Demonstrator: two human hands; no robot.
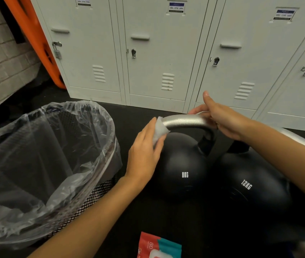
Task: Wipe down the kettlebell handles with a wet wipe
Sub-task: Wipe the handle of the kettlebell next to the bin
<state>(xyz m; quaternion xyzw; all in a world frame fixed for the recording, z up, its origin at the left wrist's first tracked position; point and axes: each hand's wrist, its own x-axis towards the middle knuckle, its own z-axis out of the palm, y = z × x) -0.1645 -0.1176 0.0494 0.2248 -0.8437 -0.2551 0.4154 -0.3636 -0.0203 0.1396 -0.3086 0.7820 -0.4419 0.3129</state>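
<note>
A black kettlebell marked 8KG (182,164) stands on the dark floor, its silver handle (183,121) arching over the top. My left hand (146,146) holds a white wet wipe (159,129) wrapped around the handle's left end. My right hand (222,118) grips the handle's right end, thumb raised. A second black kettlebell marked 12KG (254,183) sits just to the right, partly under my right forearm; part of its silver handle (300,139) shows behind the arm.
A mesh waste bin (92,198) lined with a clear plastic bag stands at left, close to my left arm. A red and teal wet-wipe pack (157,246) lies at the bottom edge. Grey lockers (157,53) line the back; an orange board (36,40) leans at left.
</note>
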